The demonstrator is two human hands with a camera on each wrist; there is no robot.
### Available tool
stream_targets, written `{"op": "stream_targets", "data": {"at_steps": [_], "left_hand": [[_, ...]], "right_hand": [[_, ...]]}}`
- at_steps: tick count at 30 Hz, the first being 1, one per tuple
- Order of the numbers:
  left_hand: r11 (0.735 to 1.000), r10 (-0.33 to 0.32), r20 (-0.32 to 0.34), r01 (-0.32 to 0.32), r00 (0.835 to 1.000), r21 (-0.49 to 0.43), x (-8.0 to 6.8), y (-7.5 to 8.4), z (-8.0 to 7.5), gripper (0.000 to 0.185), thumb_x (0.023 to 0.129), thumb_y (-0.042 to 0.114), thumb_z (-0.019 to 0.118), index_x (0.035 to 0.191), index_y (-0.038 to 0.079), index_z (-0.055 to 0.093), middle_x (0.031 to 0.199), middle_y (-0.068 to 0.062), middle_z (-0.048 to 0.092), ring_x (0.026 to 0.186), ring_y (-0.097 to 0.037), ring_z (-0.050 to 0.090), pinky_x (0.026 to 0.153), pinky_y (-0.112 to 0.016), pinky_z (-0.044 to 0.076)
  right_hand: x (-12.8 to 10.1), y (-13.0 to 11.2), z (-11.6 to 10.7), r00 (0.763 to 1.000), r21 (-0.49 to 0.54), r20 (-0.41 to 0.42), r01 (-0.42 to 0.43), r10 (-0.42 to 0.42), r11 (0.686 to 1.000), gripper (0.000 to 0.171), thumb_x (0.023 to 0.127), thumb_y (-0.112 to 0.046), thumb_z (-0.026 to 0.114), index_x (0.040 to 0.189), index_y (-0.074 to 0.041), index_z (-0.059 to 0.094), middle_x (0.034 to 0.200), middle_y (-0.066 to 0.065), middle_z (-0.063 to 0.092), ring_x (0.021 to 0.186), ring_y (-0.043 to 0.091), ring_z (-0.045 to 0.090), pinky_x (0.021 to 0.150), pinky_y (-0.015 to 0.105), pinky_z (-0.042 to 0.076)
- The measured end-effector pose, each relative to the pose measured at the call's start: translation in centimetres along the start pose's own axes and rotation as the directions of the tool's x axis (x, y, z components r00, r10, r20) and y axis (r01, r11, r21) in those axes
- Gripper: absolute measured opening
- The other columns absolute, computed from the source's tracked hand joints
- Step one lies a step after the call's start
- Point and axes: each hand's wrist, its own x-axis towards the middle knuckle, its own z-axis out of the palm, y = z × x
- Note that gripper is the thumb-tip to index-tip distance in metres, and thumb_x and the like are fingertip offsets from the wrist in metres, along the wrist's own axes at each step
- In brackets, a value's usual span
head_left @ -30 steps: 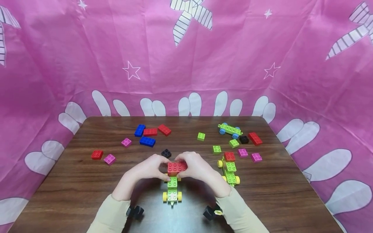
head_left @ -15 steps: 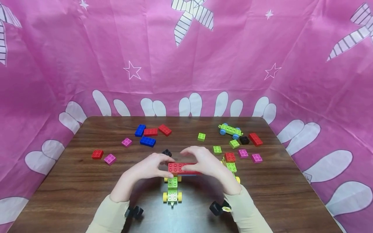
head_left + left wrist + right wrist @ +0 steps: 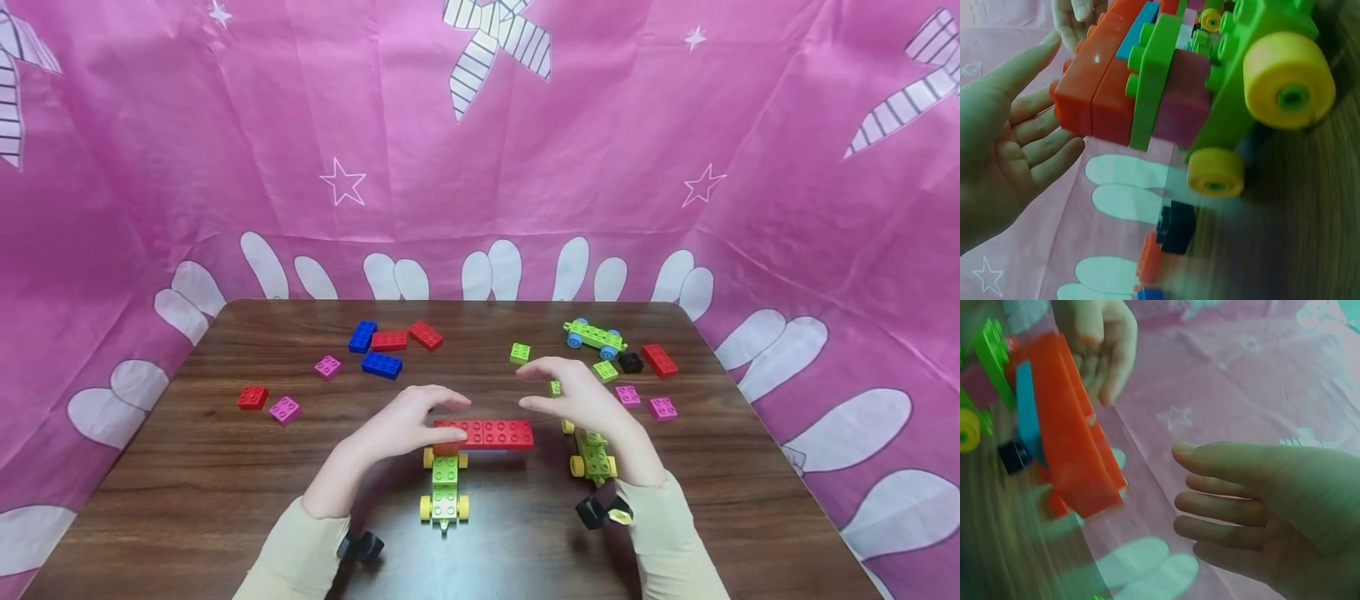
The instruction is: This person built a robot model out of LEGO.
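Red bricks [image 3: 506, 433] form a row on top of a green toy car base [image 3: 445, 504] with yellow wheels, and reach out to its right. In the left wrist view a pink brick [image 3: 1184, 94] and a thin green brick [image 3: 1154, 81] lie between base and red bricks. A blue brick [image 3: 1027, 403] sits under the red row. My left hand [image 3: 397, 423] hovers round the row's left end, fingers spread; whether the thumb touches is unclear. Away to the right, my right hand [image 3: 581, 396] holds nothing, its fingers loosely extended.
A second yellow-wheeled car [image 3: 596, 458] stands under the right forearm. Behind it are a blue-wheeled car base [image 3: 595, 336], a black brick [image 3: 630, 362] and pink bricks [image 3: 663, 408]. Blue bricks [image 3: 382, 365] and red bricks [image 3: 426, 335] lie at the back left.
My right hand has let go of the red bricks and moved right and away. The left hand's fingers have loosened and lifted. The red row stays on the car.
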Motion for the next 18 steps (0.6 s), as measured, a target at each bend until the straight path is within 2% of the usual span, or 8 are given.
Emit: {"op": "stream_targets", "data": {"at_steps": [8,13,18], "left_hand": [[1.000,0.006,0.026,-0.006,1.000,0.009,1.4,1.3,1.2,0.046,0.086,0.032,0.074,0.127,0.014,0.064,0.125,-0.002,0.066,0.118,-0.020,0.061,0.099,-0.044,0.051],[0.999,0.044,0.026,-0.045,0.999,0.027,2.2,2.0,1.7,0.045,0.087,0.031,0.074,0.126,0.013,0.064,0.124,-0.003,0.067,0.116,-0.019,0.062,0.098,-0.042,0.051],[0.997,0.046,0.031,-0.047,0.998,0.060,2.8,2.5,2.0,0.044,0.086,0.029,0.075,0.126,0.013,0.064,0.124,-0.003,0.067,0.116,-0.017,0.062,0.099,-0.040,0.051]], "right_hand": [[-0.8,2.7,-2.1,0.997,0.005,0.023,-0.072,0.072,0.997,0.045,0.084,-0.031,0.077,0.122,-0.010,0.065,0.121,0.008,0.068,0.118,0.031,0.060,0.097,0.054,0.049],[-1.4,4.1,-3.1,0.994,0.023,0.039,-0.105,0.105,0.994,0.045,0.083,-0.028,0.078,0.123,-0.011,0.064,0.123,0.011,0.067,0.119,0.034,0.059,0.097,0.056,0.049],[-1.8,5.3,-3.6,0.993,0.050,0.054,-0.105,0.102,0.993,0.048,0.081,-0.026,0.080,0.123,-0.010,0.063,0.124,0.016,0.066,0.120,0.037,0.058,0.099,0.058,0.047]]}}
